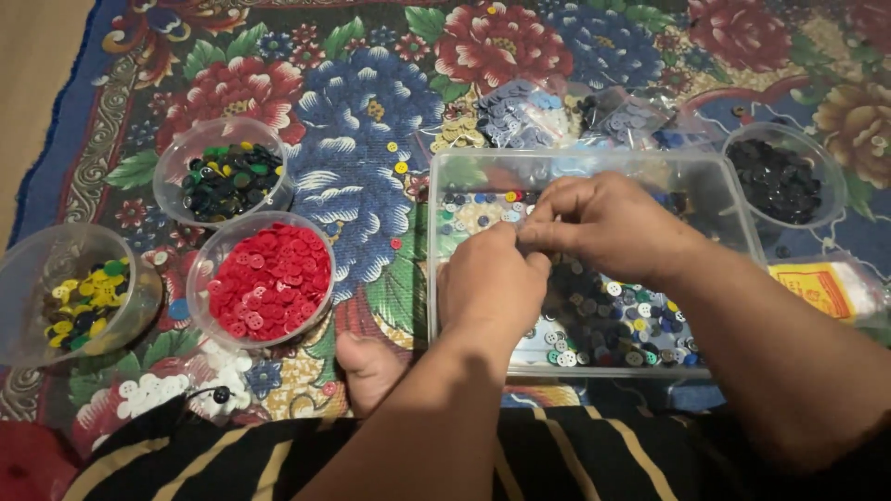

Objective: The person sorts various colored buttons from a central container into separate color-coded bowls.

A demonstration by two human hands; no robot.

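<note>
A clear rectangular plastic tray (445, 278) lies on the carpet, holding several mixed buttons (613, 334) in black, blue, white, green and yellow. Both my hands hover over its middle. My left hand (490, 283) has its fingers bunched, and my right hand (608, 225) meets it fingertip to fingertip. Something small seems pinched where the fingertips join, but I cannot make out what it is.
A clear bowl of red buttons (269, 278), a bowl of dark green and black buttons (225, 176) and a bowl of yellow, green and dark buttons (79, 301) stand left. A bowl of black buttons (778, 181), plastic bags of blue buttons (524, 113) and my bare foot (369, 366) are nearby.
</note>
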